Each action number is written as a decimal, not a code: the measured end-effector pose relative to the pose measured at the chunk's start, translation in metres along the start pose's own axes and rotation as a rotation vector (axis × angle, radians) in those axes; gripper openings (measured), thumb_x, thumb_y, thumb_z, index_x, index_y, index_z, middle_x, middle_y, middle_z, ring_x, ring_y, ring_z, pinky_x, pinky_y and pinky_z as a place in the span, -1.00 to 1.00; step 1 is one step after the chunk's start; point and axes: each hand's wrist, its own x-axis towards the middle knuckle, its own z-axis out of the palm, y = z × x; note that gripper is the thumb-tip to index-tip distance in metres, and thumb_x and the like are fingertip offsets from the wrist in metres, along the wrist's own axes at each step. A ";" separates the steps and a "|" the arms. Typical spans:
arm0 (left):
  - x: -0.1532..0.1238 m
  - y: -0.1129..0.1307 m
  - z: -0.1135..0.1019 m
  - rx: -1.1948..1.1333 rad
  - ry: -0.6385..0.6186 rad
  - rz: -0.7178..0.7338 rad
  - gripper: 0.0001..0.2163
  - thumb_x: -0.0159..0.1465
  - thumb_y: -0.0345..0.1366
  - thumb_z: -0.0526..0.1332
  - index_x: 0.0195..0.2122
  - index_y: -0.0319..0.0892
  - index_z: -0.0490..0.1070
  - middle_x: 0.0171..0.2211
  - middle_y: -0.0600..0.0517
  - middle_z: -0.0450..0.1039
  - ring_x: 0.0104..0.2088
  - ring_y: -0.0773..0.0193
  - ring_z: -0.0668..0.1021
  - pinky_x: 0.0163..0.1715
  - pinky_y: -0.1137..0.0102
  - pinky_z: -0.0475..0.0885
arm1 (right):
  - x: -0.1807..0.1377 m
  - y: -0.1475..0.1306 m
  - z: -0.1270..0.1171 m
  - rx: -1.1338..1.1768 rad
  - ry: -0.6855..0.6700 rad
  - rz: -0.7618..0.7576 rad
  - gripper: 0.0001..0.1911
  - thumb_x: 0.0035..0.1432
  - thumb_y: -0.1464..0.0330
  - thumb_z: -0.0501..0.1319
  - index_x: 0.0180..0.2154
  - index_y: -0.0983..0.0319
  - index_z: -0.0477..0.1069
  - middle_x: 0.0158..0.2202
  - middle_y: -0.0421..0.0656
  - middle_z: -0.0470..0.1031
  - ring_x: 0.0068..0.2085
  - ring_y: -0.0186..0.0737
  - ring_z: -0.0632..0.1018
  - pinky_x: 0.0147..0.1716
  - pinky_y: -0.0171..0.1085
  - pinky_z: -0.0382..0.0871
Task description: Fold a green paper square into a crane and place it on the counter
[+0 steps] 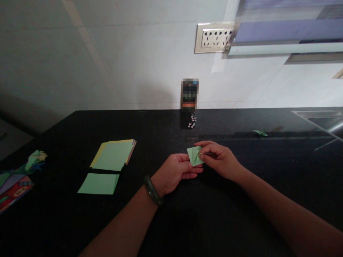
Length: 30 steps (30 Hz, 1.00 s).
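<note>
- Head view: folded green paper [191,154] over the counter [182,228], before its back edge, directly between both hands; long axis indistinct.
- Left hand [175,169]: thumb and fingers gripping its near left part.
- Right hand [223,160]: equally near, fingertips pinching its right side.

- Left forearm [125,223]: bare, we see it rise obliquely from the lower edge toward the centre.
- Left hand [171,175]: we note the palm turned inward, the fingers extended rightward and the thumb pressing from above in a grip.
- Right forearm [281,210]: bare, we trace it slanting up and leftward from the lower right.
- Right hand [222,160]: we observe thumb and forefinger pinched, near the left fingertips.
</note>
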 end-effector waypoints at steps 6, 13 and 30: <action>0.000 -0.001 0.002 0.047 0.010 0.019 -0.83 0.07 -0.44 0.23 -0.27 -0.26 0.48 -0.32 -0.06 0.52 -0.31 0.34 0.56 -0.38 0.55 0.40 | 0.000 0.001 0.000 -0.025 0.004 0.004 -0.92 0.05 0.42 0.16 -0.45 0.25 0.40 -0.13 -0.05 0.43 -0.19 -0.22 0.50 -0.19 -0.20 0.37; 0.002 -0.002 0.005 0.063 0.040 0.006 -0.82 0.06 -0.46 0.22 -0.28 -0.27 0.48 -0.34 -0.07 0.52 -0.31 0.32 0.56 -0.37 0.51 0.40 | 0.000 0.002 0.004 -0.097 0.027 -0.006 -0.91 0.05 0.44 0.14 -0.47 0.24 0.39 -0.19 -0.08 0.44 -0.22 -0.24 0.50 -0.20 -0.22 0.36; 0.005 -0.008 0.008 0.090 0.161 0.065 -0.85 0.06 -0.38 0.28 -0.32 -0.29 0.46 -0.42 -0.04 0.52 -0.43 0.35 0.55 -0.46 0.53 0.38 | 0.000 -0.001 0.007 -0.187 0.030 -0.048 -0.89 0.05 0.46 0.14 -0.49 0.23 0.39 -0.21 -0.08 0.45 -0.23 -0.24 0.51 -0.23 -0.23 0.36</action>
